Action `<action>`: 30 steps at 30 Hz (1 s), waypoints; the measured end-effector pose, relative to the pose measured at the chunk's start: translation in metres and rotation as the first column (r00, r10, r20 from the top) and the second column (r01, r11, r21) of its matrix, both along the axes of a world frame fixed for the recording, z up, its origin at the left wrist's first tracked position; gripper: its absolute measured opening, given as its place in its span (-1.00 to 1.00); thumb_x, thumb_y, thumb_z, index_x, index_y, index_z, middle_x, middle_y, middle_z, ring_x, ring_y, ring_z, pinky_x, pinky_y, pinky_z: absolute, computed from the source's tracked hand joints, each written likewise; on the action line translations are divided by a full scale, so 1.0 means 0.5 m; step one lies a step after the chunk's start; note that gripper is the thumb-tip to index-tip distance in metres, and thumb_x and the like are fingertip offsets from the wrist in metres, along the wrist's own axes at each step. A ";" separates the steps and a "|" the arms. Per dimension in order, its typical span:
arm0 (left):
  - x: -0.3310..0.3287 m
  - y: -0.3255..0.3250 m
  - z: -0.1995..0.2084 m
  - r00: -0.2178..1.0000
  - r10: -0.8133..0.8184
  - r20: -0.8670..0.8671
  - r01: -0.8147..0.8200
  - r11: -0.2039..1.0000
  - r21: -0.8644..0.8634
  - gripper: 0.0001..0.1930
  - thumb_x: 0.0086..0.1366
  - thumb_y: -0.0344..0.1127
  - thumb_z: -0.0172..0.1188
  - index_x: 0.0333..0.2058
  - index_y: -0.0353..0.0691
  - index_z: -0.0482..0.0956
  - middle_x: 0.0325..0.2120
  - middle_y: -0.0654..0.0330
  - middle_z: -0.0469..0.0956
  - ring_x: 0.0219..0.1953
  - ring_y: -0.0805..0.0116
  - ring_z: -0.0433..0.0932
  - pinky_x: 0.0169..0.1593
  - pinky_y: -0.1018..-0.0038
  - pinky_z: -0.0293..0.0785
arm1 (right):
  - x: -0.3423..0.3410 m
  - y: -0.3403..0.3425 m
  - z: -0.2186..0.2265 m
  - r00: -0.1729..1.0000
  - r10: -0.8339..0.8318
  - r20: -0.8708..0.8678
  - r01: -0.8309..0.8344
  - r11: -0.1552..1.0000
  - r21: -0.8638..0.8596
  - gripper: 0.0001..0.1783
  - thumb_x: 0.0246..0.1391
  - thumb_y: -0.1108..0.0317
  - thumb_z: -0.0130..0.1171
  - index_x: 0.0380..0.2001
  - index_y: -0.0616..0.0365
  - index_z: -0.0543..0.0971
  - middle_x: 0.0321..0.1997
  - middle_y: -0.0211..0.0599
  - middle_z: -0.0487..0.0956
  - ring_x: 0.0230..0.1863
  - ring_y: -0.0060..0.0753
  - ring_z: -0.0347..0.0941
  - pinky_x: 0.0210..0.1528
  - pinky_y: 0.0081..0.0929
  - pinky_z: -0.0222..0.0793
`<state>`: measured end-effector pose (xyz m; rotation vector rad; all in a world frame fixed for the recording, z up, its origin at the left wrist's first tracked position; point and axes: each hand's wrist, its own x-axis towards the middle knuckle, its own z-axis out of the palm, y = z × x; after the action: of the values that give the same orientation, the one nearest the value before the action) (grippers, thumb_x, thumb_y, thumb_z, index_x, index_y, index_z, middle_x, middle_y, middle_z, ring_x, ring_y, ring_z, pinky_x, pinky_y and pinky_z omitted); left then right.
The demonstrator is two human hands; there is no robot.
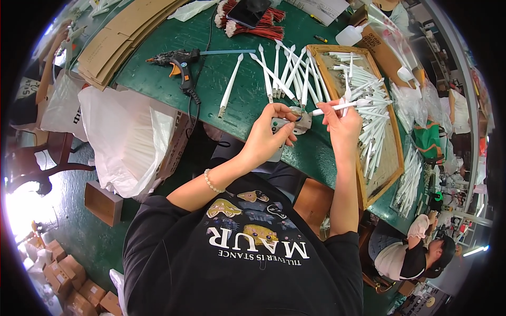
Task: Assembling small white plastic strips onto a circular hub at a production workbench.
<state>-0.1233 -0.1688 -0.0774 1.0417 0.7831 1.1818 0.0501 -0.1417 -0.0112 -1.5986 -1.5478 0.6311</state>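
Note:
My right hand [343, 126] is closed on a slim white stick [319, 111], whose end points left toward a small metal fixture [302, 120] at the table's near edge. A second white stick stands up at the same fingers; I cannot tell if it is gripped too. Bent and close together, the fingers of my left hand [270, 131] rest at the fixture's left side. Whatever they pinch is too small or hidden to name. Beyond both hands lie several loose white sticks [287, 73] with pointed, leaf-shaped tips. One more stick [231, 87] lies apart to their left.
A wooden-framed tray [399, 167] heaped with white sticks stands at the right. A glue gun [182, 67] with its cord lies at the left. Farther back are red wire bundles [263, 30], a phone [249, 11] and a white bottle [350, 36]. Another person [406, 250] sits at lower right.

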 end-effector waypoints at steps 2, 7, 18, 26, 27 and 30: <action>0.001 0.000 -0.002 1.000 -0.004 0.012 0.004 1.000 -0.012 -0.74 0.31 -0.52 0.03 -0.05 -0.38 0.27 -0.12 0.02 0.44 -0.38 0.41 0.57 -0.34 0.56 0.53 | -0.005 -0.001 -0.004 0.998 0.017 -0.055 -0.015 0.999 0.039 -0.71 0.07 0.21 0.33 -0.46 0.22 0.54 -0.70 -0.51 0.40 -0.70 -0.76 0.21 -0.65 -0.71 0.07; 0.000 0.000 -0.003 1.000 -0.004 0.019 0.004 1.000 -0.004 -0.72 0.31 -0.53 0.01 -0.03 -0.39 0.25 -0.12 0.00 0.44 -0.38 0.40 0.57 -0.34 0.55 0.53 | -0.029 0.006 -0.007 0.996 0.051 -0.067 -0.048 0.998 0.047 -0.66 0.09 0.19 0.32 -0.55 0.20 0.48 -0.72 -0.52 0.38 -0.71 -0.75 0.20 -0.65 -0.69 0.05; -0.003 -0.001 0.004 0.999 -0.002 0.032 0.003 0.999 -0.037 -0.68 0.28 -0.56 -0.04 0.01 -0.39 0.21 -0.21 0.02 0.45 -0.39 0.38 0.56 -0.33 0.52 0.52 | -0.037 0.020 -0.001 0.999 -0.019 0.046 0.018 1.000 0.020 -0.60 0.09 0.15 0.29 -0.55 0.30 0.51 -0.72 -0.30 0.47 -0.71 -0.51 0.36 -0.63 -0.49 0.22; -0.003 -0.001 0.004 0.998 -0.013 0.056 0.016 0.999 -0.047 -0.67 0.28 -0.56 -0.05 0.01 -0.39 0.20 -0.24 0.02 0.45 -0.39 0.38 0.56 -0.32 0.52 0.52 | -0.029 0.031 -0.012 0.993 0.024 0.113 -0.034 0.995 0.094 -0.60 0.17 0.14 0.22 -0.59 0.21 0.43 -0.73 -0.46 0.37 -0.72 -0.69 0.21 -0.65 -0.61 0.09; -0.004 -0.001 0.006 0.999 -0.009 0.042 0.011 0.999 -0.042 -0.67 0.28 -0.57 -0.05 0.01 -0.39 0.20 -0.24 0.02 0.45 -0.39 0.38 0.56 -0.32 0.52 0.52 | -0.028 0.032 -0.015 0.994 0.027 0.109 -0.037 0.995 0.091 -0.60 0.17 0.14 0.22 -0.59 0.21 0.43 -0.73 -0.46 0.37 -0.72 -0.69 0.21 -0.65 -0.61 0.09; -0.002 0.001 0.003 0.999 -0.010 0.047 0.011 0.999 -0.038 -0.68 0.28 -0.57 -0.05 0.01 -0.39 0.20 -0.25 0.02 0.45 -0.39 0.39 0.56 -0.32 0.52 0.51 | -0.027 0.032 -0.014 0.995 0.019 0.093 -0.026 0.997 0.074 -0.60 0.17 0.15 0.22 -0.59 0.21 0.43 -0.73 -0.46 0.36 -0.72 -0.69 0.21 -0.65 -0.61 0.08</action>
<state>-0.1243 -0.1683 -0.0760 0.9824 0.7603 1.1738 0.0367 -0.1257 -0.0185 -1.5750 -1.6403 0.5114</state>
